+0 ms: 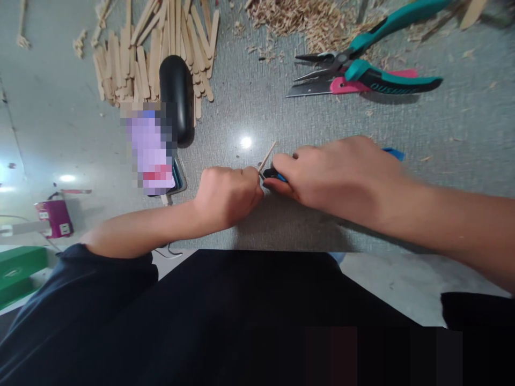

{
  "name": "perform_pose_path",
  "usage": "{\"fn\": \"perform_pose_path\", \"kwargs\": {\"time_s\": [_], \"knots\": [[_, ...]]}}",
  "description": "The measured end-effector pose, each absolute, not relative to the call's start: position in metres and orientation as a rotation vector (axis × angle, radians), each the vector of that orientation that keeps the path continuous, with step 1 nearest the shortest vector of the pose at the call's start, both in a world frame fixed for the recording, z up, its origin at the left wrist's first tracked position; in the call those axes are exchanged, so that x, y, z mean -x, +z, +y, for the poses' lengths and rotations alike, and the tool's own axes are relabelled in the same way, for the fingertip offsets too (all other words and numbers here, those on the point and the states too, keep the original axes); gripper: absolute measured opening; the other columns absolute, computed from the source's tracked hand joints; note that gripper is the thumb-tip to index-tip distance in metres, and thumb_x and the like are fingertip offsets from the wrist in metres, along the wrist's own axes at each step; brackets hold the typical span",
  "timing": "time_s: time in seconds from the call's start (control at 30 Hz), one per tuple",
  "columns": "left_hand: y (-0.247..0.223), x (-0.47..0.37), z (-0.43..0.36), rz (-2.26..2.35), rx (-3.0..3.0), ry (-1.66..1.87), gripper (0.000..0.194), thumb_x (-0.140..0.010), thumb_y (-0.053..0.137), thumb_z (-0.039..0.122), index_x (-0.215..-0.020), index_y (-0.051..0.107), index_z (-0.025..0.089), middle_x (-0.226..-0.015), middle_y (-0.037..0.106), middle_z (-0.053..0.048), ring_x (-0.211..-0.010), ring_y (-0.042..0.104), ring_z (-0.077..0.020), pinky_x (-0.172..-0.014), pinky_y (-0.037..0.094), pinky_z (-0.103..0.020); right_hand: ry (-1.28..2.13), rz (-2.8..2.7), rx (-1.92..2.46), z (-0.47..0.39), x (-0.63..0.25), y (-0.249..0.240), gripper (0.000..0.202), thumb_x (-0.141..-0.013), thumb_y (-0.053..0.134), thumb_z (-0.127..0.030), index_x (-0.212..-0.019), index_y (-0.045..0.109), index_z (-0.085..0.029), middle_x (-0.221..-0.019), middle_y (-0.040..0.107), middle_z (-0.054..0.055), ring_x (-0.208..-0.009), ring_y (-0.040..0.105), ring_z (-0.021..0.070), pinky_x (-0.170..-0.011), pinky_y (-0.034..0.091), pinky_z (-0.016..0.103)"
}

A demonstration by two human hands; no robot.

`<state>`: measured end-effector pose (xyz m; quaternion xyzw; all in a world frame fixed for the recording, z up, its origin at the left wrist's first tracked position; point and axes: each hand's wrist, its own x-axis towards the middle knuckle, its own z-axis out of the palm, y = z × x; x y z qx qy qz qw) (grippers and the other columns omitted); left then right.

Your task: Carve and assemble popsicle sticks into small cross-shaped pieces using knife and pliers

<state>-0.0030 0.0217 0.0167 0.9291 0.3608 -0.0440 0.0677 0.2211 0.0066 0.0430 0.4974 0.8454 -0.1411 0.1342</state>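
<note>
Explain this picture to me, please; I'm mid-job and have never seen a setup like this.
There is no machine: these are a person's two bare hands, seen by a camera worn on the head, looking down. It is the only view. Each hand is a grip. The left grip appears to hold a thin wooden stick; the right grip holds a black-and-blue tool, mostly hidden. Farther back on the grey tabletop lie flat wooden sticks, wood shavings, a black rounded case and teal-handled pliers over a pink-handled blade.
</note>
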Motion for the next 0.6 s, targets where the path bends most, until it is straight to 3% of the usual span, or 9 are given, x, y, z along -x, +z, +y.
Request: {"fn": "perform_pose_path", "kwargs": {"time_s": [0.27, 0.47, 0.6], "knots": [[0.0151, 0.0007, 0.0193, 1.124, -2.783, -0.132, 0.036, -0.105, 0.046, 0.026, -0.090, 0.077, 0.016, -0.064, 0.073, -0.011, -0.054, 0.065, -0.0230, -0.053, 0.028, -0.034, -0.472, 2.407, -1.498, 0.0032, -0.2170, 0.0437, 0.053, -0.120, 0.040, -0.053, -0.125, 0.079, -0.017, -0.094, 0.084, 0.018, -0.067, 0.068, 0.0280, -0.062, 0.020, 0.036], [0.0143, 0.0005, 0.0195, 1.142, -2.758, -0.119, 0.039, -0.105, 0.044, 0.025, -0.089, 0.077, 0.015, -0.064, 0.073, -0.012, -0.054, 0.065, -0.0255, -0.055, 0.023, -0.036, -0.447, 2.431, -1.525, 0.0000, -0.2175, 0.0399, 0.059, -0.121, 0.036, -0.055, -0.125, 0.080, -0.016, -0.096, 0.085, 0.018, -0.071, 0.070, 0.0298, -0.061, 0.021, 0.036], [0.0204, 0.0022, 0.0229, 1.153, -2.701, -0.108, 0.041, -0.107, 0.044, 0.028, -0.090, 0.079, 0.016, -0.064, 0.073, -0.010, -0.054, 0.060, -0.0207, -0.058, 0.018, -0.034, -0.428, 2.426, -1.527, -0.0003, -0.2178, 0.0392, 0.062, -0.121, 0.033, -0.056, -0.126, 0.081, -0.016, -0.095, 0.085, 0.019, -0.070, 0.071, 0.0305, -0.062, 0.020, 0.037]]}}
